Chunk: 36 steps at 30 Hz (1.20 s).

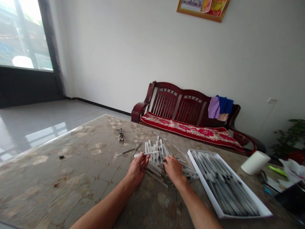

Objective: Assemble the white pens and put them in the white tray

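Bare forearms (107,206) are reaching in from six o'clock across a marble-patterned tabletop (59,178). The left hand (138,168) is gripping a single white pen (145,154), its fingers curled around the barrel and both ends sticking out. The right hand (173,168) is resting half-open against a loose heap of white pens (156,152), its fingers bent over them; whether it is gripping any cannot be told from this view. Each pen is probably light, stiff and smooth, apt to roll, so the middle of the barrel looks like the surest place to take hold. At two o'clock from the hands, a white tray (205,187) is holding rows of pens side by side. Thin dark sticks (128,151) are lying near the heap, eyeglasses (121,134) are sitting at eleven o'clock, and a wooden bench (178,98) is standing at one o'clock.
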{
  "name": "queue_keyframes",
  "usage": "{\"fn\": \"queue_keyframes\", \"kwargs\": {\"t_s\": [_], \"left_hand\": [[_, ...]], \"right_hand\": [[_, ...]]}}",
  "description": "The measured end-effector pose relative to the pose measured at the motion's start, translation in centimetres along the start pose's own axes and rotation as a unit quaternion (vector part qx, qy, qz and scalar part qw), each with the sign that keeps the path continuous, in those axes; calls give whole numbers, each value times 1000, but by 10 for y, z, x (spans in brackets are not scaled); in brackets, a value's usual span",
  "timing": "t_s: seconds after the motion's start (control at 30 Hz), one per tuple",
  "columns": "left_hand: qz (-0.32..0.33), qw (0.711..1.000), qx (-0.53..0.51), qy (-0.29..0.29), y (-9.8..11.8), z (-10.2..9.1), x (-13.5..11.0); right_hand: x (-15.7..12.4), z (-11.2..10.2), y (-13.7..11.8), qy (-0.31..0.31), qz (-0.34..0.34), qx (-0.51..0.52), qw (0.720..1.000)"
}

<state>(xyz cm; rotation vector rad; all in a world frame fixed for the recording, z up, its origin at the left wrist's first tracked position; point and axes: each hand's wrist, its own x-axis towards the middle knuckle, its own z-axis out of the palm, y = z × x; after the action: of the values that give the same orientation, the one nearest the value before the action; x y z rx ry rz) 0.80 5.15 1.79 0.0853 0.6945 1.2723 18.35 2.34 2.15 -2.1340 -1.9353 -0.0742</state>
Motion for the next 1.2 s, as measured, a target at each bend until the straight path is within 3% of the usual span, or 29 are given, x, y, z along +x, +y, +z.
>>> {"fn": "queue_keyframes", "kwargs": {"t_s": [0.17,0.27,0.47,0.57,0.67,0.9,1.2], "left_hand": [[7,1000,21,-5,-2,-1,-1],[9,999,38,-8,-4,0,-2],[2,996,82,-25,-9,1,-6],[5,994,104,-38,-12,0,-5],[11,993,113,-44,-14,-1,-4],[8,991,125,-56,-15,-1,-6],[5,991,124,-57,-16,0,-8]], "right_hand": [[1,8,3,57,-19,56,997],[-4,8,10,86,-4,173,981],[-25,0,16,111,55,467,875],[-30,1,13,131,85,541,826],[-30,4,9,151,102,572,799],[-29,5,3,148,103,578,795],[-31,6,5,157,100,552,813]]}}
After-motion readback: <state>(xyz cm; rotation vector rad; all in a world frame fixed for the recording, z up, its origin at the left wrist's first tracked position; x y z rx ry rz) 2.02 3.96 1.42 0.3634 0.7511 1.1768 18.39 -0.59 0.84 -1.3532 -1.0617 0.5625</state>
